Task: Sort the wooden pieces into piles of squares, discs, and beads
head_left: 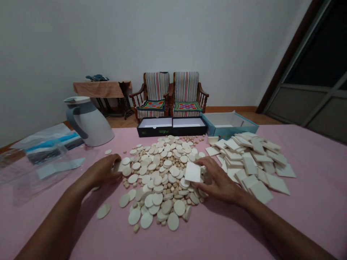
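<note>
Pale square tile (pixel 192 172): held between thumb and fingers of the right hand (pixel 218 180), palm turned inward; part of the disc heap (pixel 167 178) is hidden behind it. Left hand (pixel 105 169): fingers curled at the heap's left edge — whether a piece is gripped cannot be told. Small cubes (pixel 173 186) are mixed among the discs. Square tiles (pixel 251 162) are piled at right; beyond — black box (pixel 189 131), blue box (pixel 234 130). Left: jug (pixel 94 126), plastic packaging (pixel 58 155).

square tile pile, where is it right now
In the head view, the square tile pile lies on the pink cloth at right, just in front of the blue box and beside the right hand.
</note>
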Demonstrator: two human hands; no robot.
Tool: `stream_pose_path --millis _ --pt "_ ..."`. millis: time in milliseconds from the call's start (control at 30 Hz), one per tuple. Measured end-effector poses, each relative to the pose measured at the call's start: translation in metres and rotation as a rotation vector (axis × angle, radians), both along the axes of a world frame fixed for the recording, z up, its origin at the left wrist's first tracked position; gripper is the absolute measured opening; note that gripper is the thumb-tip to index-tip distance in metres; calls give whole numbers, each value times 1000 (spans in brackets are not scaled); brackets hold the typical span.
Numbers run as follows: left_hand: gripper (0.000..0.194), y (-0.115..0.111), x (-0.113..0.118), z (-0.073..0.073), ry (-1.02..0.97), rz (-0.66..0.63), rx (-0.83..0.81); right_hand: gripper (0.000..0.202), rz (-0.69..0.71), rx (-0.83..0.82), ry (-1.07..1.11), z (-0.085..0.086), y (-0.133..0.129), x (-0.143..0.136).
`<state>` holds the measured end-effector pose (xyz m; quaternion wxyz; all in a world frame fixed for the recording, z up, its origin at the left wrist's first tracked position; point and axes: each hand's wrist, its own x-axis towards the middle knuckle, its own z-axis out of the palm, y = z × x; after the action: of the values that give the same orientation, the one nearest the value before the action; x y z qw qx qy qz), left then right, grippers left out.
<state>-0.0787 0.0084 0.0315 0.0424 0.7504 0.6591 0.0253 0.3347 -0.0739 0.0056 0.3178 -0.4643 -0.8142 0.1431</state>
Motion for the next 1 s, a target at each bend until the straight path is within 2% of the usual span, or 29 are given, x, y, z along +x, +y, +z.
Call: stream_pose_path --millis 100,167,333,400,467,567,667,767,867,1000 --pt "48 -4 4 4 -85 -23 110 42 -147 115 -48 6 10 21" --pt "53 -7 13 6 -173 -67 156 41 -305 222 -78 9 22 45" --pt "55 -16 51 6 -365 -201 200 55 -822 395 -91 11 51 104" --pt "50 -20 68 4 -392 -272 227 60 -930 426 -75 12 56 113" --pt "43 -26 85 2 -406 -332 247 55 -873 449 -37 13 55 107" --pt "37 -39 108 0 -433 -437 271 38 -589 373 90 16 42 75" --pt "38 -56 131 0 -465 -571 278 29 -304 110 206 17 20 30" --pt "42 -70 152 1 -491 -656 273 26 -98 -145 297 15 -2 -7" --pt "44 -79 167 -1 -513 -709 240 25 25 -380 418 9 -15 -27" --pt "40 -84 177 -7 -555 -736 178 30 54 -586 599 -1 -15 -32"
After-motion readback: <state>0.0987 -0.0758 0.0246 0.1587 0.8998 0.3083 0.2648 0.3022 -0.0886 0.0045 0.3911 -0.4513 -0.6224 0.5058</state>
